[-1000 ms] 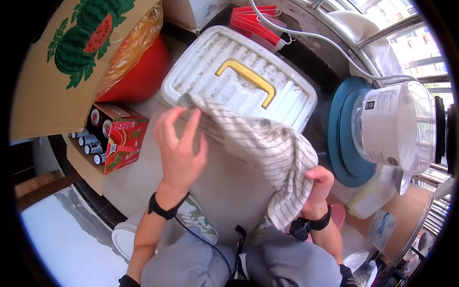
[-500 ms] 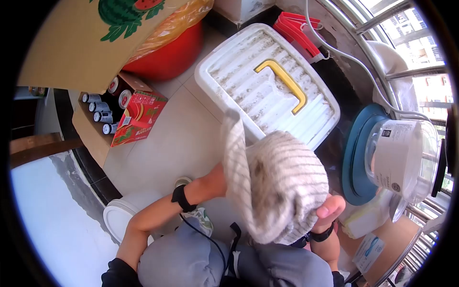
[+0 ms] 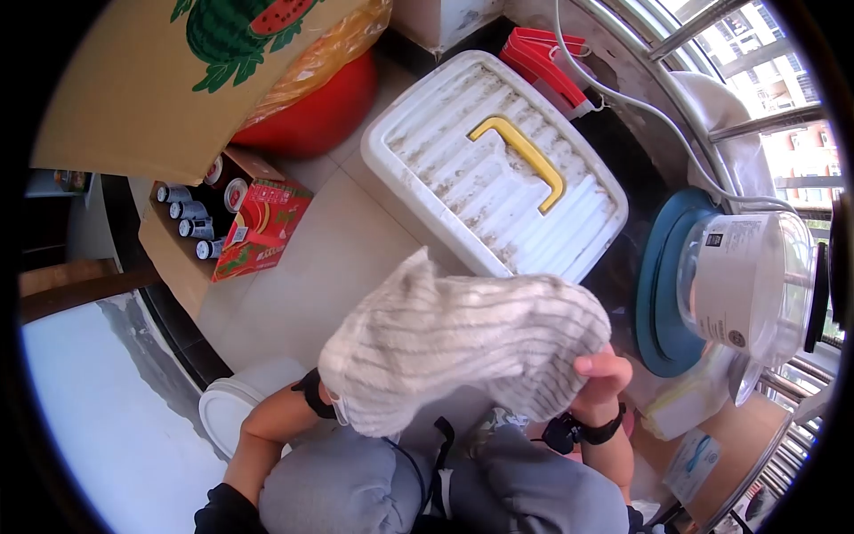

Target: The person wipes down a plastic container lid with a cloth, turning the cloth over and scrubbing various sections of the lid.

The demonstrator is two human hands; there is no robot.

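A pale, grey-striped ribbed cloth (image 3: 463, 343) is bunched and stretched in the air above my knees, between both hands. My right hand (image 3: 605, 378) grips its right end, with the thumb lying over the edge. At the other end, the cloth covers nearly all of my left hand (image 3: 332, 400); its fingers are hidden behind the fabric. A black band sits on each wrist. Just beyond the cloth is a white storage box (image 3: 427, 169) with a dirt-stained ribbed lid and a yellow handle (image 3: 525, 160).
On the left, an open red carton (image 3: 267, 227) holds several bottles or cans. A cardboard box (image 3: 124, 89) and red tub (image 3: 325, 111) stand behind it. A white bucket (image 3: 218, 414) is by my left arm. To the right are a blue lid (image 3: 658, 294) and clear plastic container (image 3: 738, 285).
The cloth has swung from an upright fold into a wide sideways spread. My left hand has moved left and down, while my right hand stays almost in place.
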